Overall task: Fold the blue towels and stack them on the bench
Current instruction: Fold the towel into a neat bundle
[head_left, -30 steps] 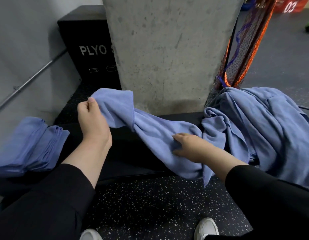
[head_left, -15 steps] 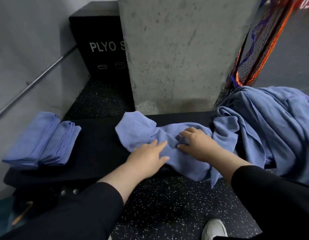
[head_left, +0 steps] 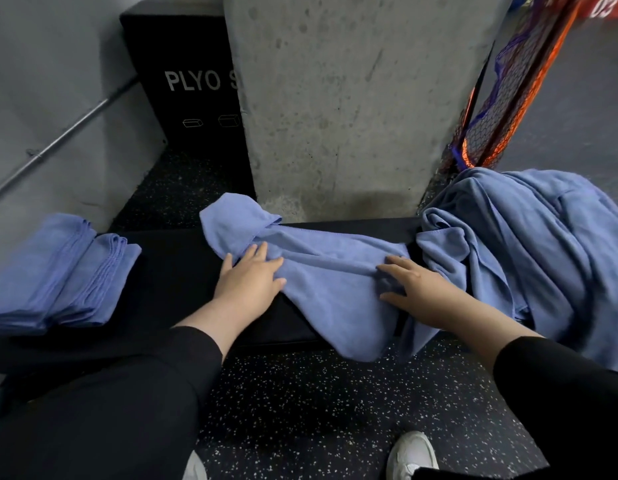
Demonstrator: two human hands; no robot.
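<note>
A person leans over a black bench (head_left: 169, 271), both arms in black sleeves reaching forward. The left hand (head_left: 248, 278) lies flat with fingers straight and slightly spread, pressing the left part of a rumpled blue towel (head_left: 321, 271) against the bench top near its middle. The right hand (head_left: 414, 289) rests palm down on the same towel toward the bench's right end, fingers extended and apart over a bunched ridge of cloth; it appears to press rather than pinch, though the folds beneath the fingertips are hard to read.

The towel stretches across the bench from a turned-up corner at the rear edge, beside the foot of a concrete pillar (head_left: 335, 105), to a flap that hangs over the front edge toward the speckled floor (head_left: 300, 403). At the bench's left end sits a stack of folded towels (head_left: 58, 271), its left part cut off by the frame. At the right end a heap of unfolded towels (head_left: 529, 244) spills past the picture's edge and hides that end of the bench.

Behind the pillar stands a black box (head_left: 183, 81) lettered "PLYO", the rest of the lettering hidden. An orange net (head_left: 501, 109) leans at right. One white shoe (head_left: 411, 455) shows below, partly cut off.
</note>
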